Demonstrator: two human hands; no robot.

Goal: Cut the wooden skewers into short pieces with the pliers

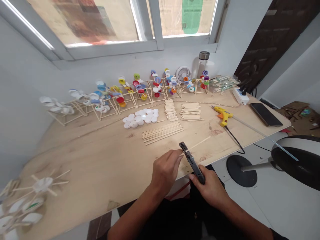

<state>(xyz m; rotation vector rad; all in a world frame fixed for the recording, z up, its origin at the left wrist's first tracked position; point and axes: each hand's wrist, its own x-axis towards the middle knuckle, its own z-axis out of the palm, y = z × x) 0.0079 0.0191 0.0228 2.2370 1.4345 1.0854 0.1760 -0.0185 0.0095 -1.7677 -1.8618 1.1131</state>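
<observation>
As we look from the head view, the thin stick (198, 143) lies ahead of us, between the hands at its near end and pointing away to the right. Its long axis slants forward from our left hand (163, 168), whose fingers pinch it just beside the head of the black hand tool (193, 163). Our right hand (211, 188) is closed around the tool's handle.

Key relation: stick and tool cross at a steep angle, the tool running from its head at upper left down to the right palm. The left hand is nearer the crossing; the right sits back at the handle end. We cannot tell how tightly the tool's jaws meet the stick. The hands are apart, joined only through stick and tool.

Edges: the tool's head is over the counter (107, 160), its handle reaching back across the front edge. We cannot tell whether the stick's far tip touches the surface.

Room: bare wood extends widely to our left. Forward of the tool lie the long sticks (162, 133), slightly left, with two groups of short sticks (190, 111) beyond and the white discs (142, 118) farther left. Right of the stick's tip, well apart, lies the yellow glue gun (223, 115), its cord trailing toward the front edge.
</observation>
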